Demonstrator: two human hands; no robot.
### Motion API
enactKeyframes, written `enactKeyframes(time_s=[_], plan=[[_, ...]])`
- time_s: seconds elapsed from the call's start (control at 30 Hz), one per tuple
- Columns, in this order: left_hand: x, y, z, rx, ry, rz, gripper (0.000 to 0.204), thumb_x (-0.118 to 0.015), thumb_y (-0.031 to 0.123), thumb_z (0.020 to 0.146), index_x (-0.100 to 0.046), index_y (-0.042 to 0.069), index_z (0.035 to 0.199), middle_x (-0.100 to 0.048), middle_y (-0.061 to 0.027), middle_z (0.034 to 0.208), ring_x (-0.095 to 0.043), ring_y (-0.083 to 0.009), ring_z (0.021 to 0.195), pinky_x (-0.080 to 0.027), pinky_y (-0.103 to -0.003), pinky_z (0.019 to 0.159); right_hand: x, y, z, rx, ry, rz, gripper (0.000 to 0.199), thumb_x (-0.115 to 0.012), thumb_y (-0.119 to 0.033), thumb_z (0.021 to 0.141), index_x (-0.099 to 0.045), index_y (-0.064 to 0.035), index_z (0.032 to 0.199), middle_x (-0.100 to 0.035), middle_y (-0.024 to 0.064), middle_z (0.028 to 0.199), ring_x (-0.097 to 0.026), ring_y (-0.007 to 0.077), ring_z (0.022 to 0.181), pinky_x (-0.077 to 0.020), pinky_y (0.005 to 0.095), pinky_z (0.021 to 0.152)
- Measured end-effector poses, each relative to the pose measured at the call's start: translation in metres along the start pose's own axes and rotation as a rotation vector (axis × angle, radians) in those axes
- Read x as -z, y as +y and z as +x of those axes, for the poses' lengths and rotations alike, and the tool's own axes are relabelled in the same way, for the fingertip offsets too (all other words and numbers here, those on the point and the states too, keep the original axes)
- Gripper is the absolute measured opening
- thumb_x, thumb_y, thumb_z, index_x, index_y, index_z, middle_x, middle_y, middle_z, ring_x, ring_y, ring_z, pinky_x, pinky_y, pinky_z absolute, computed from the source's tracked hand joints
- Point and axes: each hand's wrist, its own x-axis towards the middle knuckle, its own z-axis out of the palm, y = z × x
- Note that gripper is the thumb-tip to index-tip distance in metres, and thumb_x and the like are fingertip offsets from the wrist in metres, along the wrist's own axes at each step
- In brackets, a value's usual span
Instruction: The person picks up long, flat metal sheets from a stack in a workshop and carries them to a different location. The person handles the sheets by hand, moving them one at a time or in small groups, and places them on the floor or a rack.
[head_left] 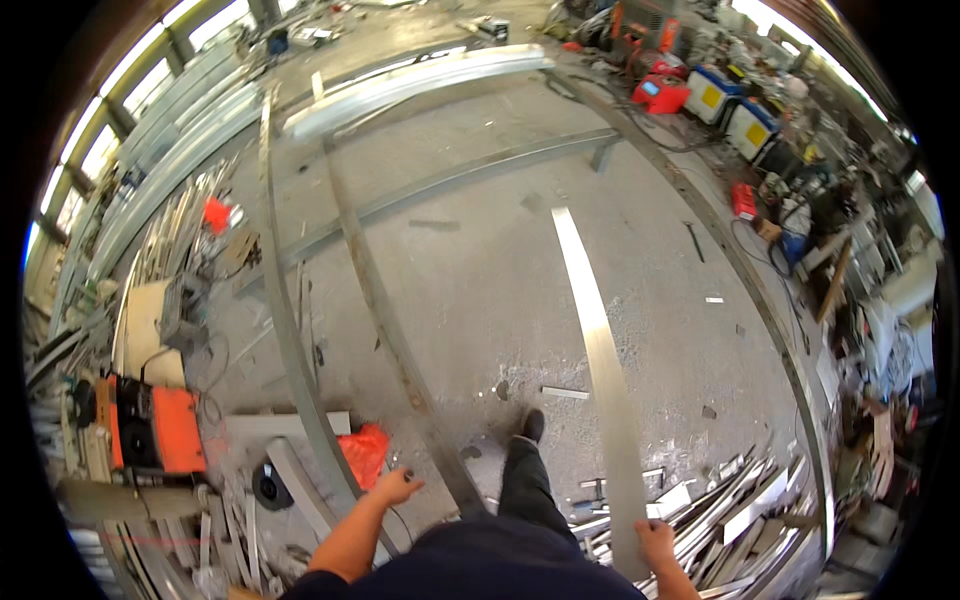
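My right hand [656, 545] is closed on the near end of a long, flat, shiny metal strip [598, 345]. The strip stretches away from me, narrowing with distance, above the grey floor. My left hand [398, 486] is held out to the left with its fingers curled in. A small dark spot shows at those fingers, too small to name. Beside this hand lie a crumpled red plastic bag [366, 452] and a long grey steel bar [300, 365]. A rusty steel bar [385, 310] runs just to the right of it.
A cross bar [470, 175] on a short leg joins the long bars ahead. Metal offcuts [740, 515] lie in a heap at lower right. An orange-and-black machine [158, 425] stands at left. Cables, tools and a red machine [661, 93] line the right side.
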Motion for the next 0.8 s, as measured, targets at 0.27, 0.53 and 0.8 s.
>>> enactKeyframes(time_s=[0.27,0.53,0.8], plan=[[0.102,0.07,0.013,0.305,-0.188,-0.21,0.053,-0.068,0.043,0.085,-0.065,0.002,0.119,-0.071,-0.013,0.107,-0.069,-0.0226,0.09,-0.054,-0.036,0.081,0.062,-0.153,0.203,0.135,-0.26,-0.018,0.039,-0.067,-0.032,0.087,-0.068,0.0071,0.086,-0.065,0.0118,0.068,-0.058,0.0162,0.062,-0.0471,0.0352,0.058],[0.172,0.152,0.06,0.693,0.348,-0.516,0.04,-0.067,0.028,0.088,-0.064,-0.003,0.114,-0.07,-0.0192,0.096,-0.069,-0.0283,0.082,-0.055,-0.037,0.062,0.142,-0.261,0.351,0.21,-0.215,0.076,0.037,-0.066,-0.03,0.089,-0.065,0.0056,0.079,-0.06,0.0096,0.063,-0.053,0.0138,0.059,-0.0436,0.0354,0.055],[0.176,0.32,0.259,0.601,-0.402,-0.097,0.045,-0.065,0.033,0.087,-0.064,-0.001,0.117,-0.069,-0.0214,0.102,-0.069,-0.0323,0.09,-0.054,-0.042,0.072,0.228,-0.344,0.541,0.246,-0.067,0.061,0.032,-0.065,-0.026,0.091,-0.064,0.0038,0.078,-0.059,0.0072,0.063,-0.051,0.0115,0.06,-0.0427,0.0338,0.054]])
